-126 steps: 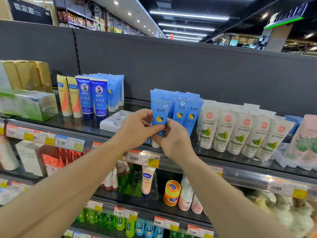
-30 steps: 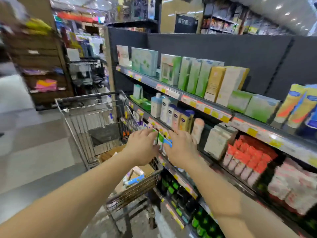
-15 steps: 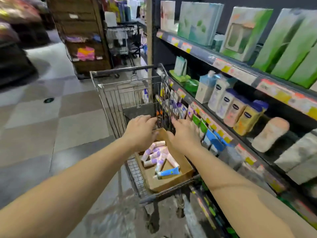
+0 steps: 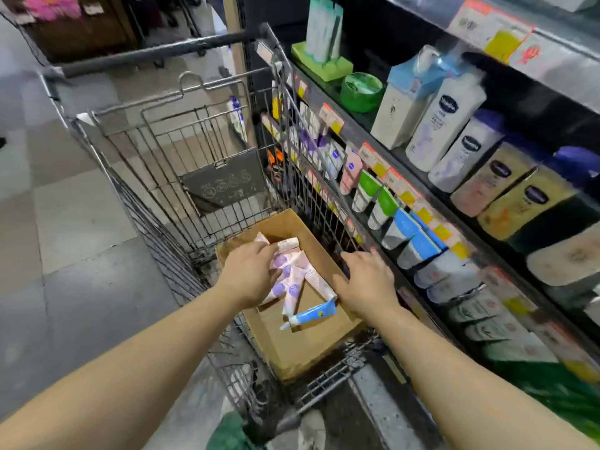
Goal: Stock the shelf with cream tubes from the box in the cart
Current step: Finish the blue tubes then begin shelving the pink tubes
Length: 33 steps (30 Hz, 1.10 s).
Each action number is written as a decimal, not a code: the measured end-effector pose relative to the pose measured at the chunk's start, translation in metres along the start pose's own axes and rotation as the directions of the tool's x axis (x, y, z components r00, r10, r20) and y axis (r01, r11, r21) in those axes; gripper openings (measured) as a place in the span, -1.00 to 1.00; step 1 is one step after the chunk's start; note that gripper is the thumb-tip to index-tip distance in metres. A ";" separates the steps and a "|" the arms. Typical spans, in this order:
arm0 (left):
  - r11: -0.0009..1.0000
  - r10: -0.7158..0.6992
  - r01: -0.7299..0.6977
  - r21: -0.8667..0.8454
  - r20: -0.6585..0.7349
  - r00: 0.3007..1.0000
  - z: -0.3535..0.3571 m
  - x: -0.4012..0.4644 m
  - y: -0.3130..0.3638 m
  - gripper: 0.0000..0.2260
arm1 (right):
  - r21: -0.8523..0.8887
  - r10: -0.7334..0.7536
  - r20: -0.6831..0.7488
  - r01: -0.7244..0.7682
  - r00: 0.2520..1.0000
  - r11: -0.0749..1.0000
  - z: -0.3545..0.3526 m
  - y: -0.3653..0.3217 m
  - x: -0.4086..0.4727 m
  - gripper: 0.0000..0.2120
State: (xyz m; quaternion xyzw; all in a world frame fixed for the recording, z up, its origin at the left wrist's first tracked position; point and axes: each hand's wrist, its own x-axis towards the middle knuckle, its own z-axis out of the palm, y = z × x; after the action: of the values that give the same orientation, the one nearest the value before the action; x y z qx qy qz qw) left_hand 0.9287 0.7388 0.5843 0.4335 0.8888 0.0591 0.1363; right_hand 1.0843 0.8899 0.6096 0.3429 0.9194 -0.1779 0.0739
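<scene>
Both hands over the cardboard box (image 4: 292, 352) in the cart (image 4: 156, 177). Blue tube (image 4: 313, 315) lies loose, nearer than either set of fingers. Left hand (image 4: 248, 276): fingers curled onto the pink-purple tubes (image 4: 292, 271); actual grip not visible. Right hand (image 4: 365, 282): fingers spread, holding nothing, over the box's shelf-side wall. Stocked shelf (image 4: 389, 151) beyond.

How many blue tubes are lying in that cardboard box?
1. The blue tube lies near the middle of the cardboard box, below the pink tubes. Others may be hidden under them.
</scene>
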 end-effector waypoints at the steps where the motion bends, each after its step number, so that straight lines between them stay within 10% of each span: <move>1: 1.000 0.012 -0.012 -0.005 0.045 0.999 0.013 0.009 -0.008 -0.50 | 0.008 0.040 0.006 -0.040 0.999 0.999 0.008 0.003 0.006 -0.65; 11: 0.971 0.232 -0.233 -0.058 0.472 0.850 0.147 0.053 -0.046 -0.55 | 0.062 0.331 0.193 -0.348 0.924 0.935 0.107 0.000 0.029 -0.63; 33: 0.985 0.168 -0.139 -0.099 0.437 0.883 0.282 0.080 0.008 -0.73 | 0.174 0.420 0.363 -0.504 0.832 0.846 0.214 0.030 0.051 -0.53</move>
State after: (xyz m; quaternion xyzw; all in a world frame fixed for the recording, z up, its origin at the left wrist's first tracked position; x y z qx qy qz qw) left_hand 0.9711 0.8030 0.3014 0.4998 0.7948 -0.0022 0.3442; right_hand 1.0683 0.8612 0.3900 0.5309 0.7526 -0.3262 0.2128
